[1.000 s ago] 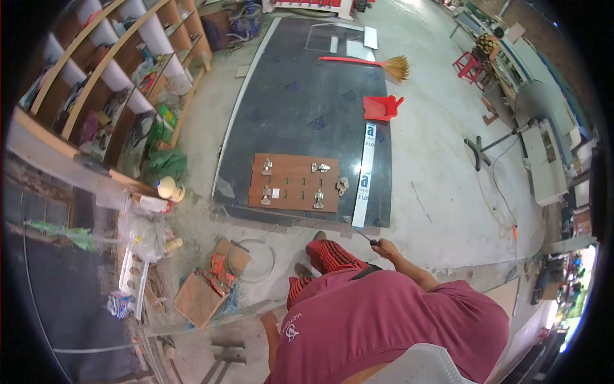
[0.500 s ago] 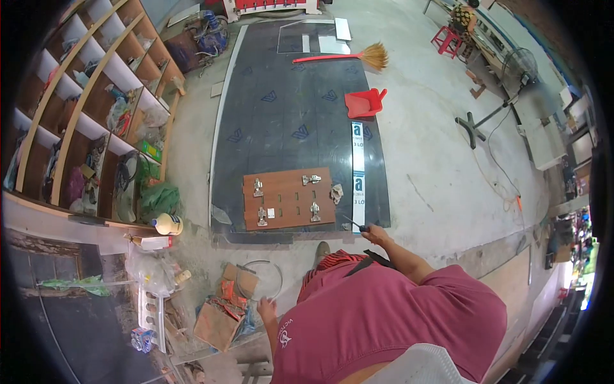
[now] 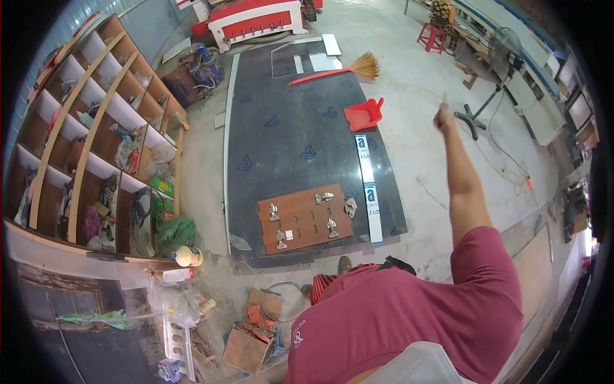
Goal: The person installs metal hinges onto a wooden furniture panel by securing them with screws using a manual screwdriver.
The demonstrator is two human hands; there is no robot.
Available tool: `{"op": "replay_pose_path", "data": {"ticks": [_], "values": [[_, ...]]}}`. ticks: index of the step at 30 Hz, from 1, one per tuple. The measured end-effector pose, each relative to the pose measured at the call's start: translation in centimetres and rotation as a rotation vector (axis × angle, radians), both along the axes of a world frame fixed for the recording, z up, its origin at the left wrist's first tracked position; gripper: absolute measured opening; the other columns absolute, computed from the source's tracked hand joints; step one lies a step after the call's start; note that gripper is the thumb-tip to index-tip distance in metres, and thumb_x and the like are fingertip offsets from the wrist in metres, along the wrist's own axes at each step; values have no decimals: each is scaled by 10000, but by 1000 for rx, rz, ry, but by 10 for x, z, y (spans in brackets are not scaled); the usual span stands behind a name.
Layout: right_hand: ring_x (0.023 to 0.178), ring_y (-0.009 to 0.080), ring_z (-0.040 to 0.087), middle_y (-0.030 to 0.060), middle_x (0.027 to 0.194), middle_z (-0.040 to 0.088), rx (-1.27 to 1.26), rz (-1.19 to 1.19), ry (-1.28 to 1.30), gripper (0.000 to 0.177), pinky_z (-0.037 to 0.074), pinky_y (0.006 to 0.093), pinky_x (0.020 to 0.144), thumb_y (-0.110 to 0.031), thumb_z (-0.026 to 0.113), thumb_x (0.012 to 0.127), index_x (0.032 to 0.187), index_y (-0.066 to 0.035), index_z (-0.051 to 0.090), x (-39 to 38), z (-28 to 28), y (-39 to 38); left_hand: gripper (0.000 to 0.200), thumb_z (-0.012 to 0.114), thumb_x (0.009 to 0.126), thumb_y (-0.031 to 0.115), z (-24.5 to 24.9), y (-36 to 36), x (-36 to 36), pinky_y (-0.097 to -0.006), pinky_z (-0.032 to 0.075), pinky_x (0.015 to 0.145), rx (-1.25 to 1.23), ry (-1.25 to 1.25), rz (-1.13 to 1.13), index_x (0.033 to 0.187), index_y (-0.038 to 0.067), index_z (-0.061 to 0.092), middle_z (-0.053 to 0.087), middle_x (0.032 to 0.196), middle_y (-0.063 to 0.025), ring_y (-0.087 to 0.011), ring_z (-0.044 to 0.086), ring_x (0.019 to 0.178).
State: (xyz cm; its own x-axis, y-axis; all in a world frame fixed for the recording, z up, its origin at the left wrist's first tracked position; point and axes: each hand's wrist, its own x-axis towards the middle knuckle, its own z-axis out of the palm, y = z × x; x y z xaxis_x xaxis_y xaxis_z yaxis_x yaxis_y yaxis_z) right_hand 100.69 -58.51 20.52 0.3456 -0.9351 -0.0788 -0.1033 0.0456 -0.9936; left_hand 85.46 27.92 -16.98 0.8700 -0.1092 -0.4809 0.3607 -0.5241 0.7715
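Note:
My right hand (image 3: 442, 118) is stretched far forward, over the floor right of the red dustpan (image 3: 363, 115). Its fingers look closed, but whatever they hold is too small and blurred to make out. My left hand is out of sight. On the dark sheet (image 3: 275, 153) lies a brown board (image 3: 307, 225) with several metal hinges on it and a crumpled scrap (image 3: 350, 207) at its right edge. Beside the board is a white strip with blue print (image 3: 369, 192). A broom (image 3: 326, 75) with a red handle lies near the sheet's far end.
Shelves (image 3: 96, 141) full of bags stand at the left, with a bottle (image 3: 187, 256) near their base. Cardboard scraps (image 3: 246, 351) lie at lower left. A fan (image 3: 502, 83) stands at right; a person (image 3: 442, 19) is by a red stool (image 3: 432, 37). A red machine (image 3: 256, 19) is ahead.
My right hand has swung from beside the white strip forward and right, arm now extended. My left hand has left the view. The camera view has shifted, showing more of the red machine.

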Motion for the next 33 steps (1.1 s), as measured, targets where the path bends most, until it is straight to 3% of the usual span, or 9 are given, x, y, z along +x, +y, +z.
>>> {"op": "replay_pose_path", "data": {"ticks": [5,10,12,15,16,17,21,25,33], "values": [[400,170,510,81,519,519,-508,125,344,302,390,333,365,-296,584,790,628,-54,505,-17,69,58,174,556,854,173,-5,3,25,-349,511,608,-357,127,356,966,44,526,563,877,-123,-271,573,687],[696,356,649,212,812,658,-829,490,1038,294,506,476,612,-311,556,811,880,-38,641,-56,-117,185,165,554,853,162,23,75,-23,-352,518,636,-717,249,753,956,36,531,561,889,-123,-276,574,703],[902,365,642,187,982,663,-523,779,1288,321,515,461,728,-331,568,833,1016,-78,641,-98,-174,265,163,554,853,160,25,87,-21,-353,520,642,-779,274,837,954,34,532,560,891,-123,-277,574,707],[969,361,627,192,1017,659,-281,767,1322,360,512,441,813,-309,668,706,966,-60,677,-191,-305,336,214,534,852,171,32,93,27,-370,512,558,-153,5,-34,1016,35,510,563,891,-125,-244,578,694],[973,355,632,191,1012,664,-71,725,1358,389,515,426,812,-332,670,692,964,-54,682,-218,-287,374,214,534,852,171,36,103,2,-370,512,558,-147,9,-30,1016,36,510,563,891,-125,-244,578,694],[865,318,671,176,927,686,-398,935,1357,369,530,420,744,-332,668,691,907,-34,688,-283,-426,353,215,524,848,178,39,108,2,-366,505,536,-275,186,315,1005,32,515,565,880,-127,-238,578,678],[648,245,670,143,727,665,113,730,1229,319,525,376,575,-296,666,702,817,1,671,-308,-270,395,216,498,845,194,22,94,49,-352,493,511,-380,396,664,960,16,540,572,853,-134,-238,580,638],[533,221,636,131,637,634,435,385,995,257,496,352,468,-236,658,708,738,19,642,-317,-277,395,223,484,852,190,22,101,37,-350,501,535,-393,469,549,981,14,530,574,862,-141,-245,585,656],[552,237,653,152,705,653,205,545,1020,319,529,355,497,-254,619,722,834,44,618,-235,-240,462,215,490,842,181,22,118,18,-357,516,584,-465,501,604,979,21,532,571,857,-132,-250,590,692]]}}
